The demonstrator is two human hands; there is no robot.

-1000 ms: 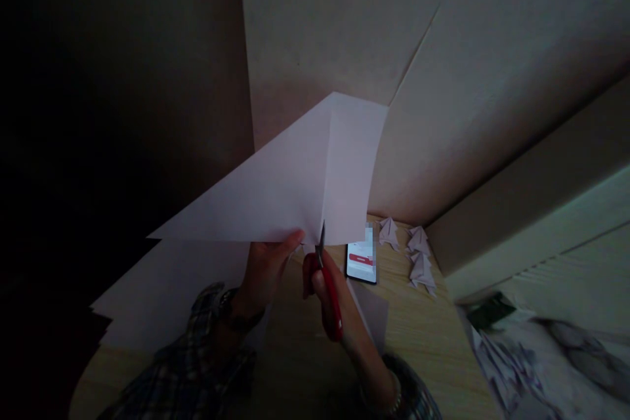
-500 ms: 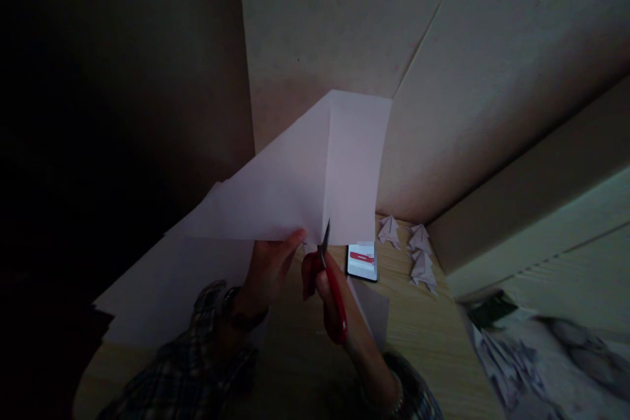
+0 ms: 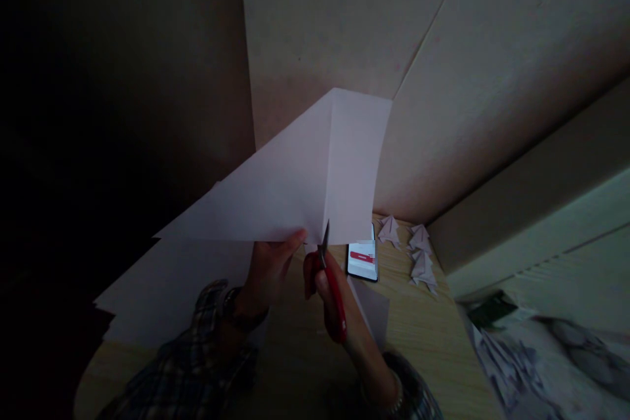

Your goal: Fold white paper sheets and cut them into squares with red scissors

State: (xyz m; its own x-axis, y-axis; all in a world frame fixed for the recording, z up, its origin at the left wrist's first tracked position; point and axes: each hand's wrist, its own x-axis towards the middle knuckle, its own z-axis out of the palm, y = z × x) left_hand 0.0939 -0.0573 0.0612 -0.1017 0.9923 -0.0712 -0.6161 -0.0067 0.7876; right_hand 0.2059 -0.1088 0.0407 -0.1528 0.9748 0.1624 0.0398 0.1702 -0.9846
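Note:
My left hand point(image 3: 268, 269) pinches the lower edge of a folded white paper sheet point(image 3: 290, 190) and holds it up in front of me. The sheet has a diagonal fold and an upright strip on its right side. My right hand point(image 3: 339, 315) grips red-handled scissors point(image 3: 331, 289), whose blades point up and meet the paper's lower edge right beside my left fingers. Both sleeves are plaid.
A lit phone point(image 3: 363, 261) lies on the wooden desk point(image 3: 423, 335) behind the scissors. Several small folded paper figures point(image 3: 418, 256) sit at the far right corner. Flat white sheets point(image 3: 162, 295) lie at left. Walls close off the back; paper scraps point(image 3: 506, 367) lie at right.
The paper has shifted slightly; its left corner dropped and swung back leftward. The scissors stay at the sheet's lower edge, barely moved.

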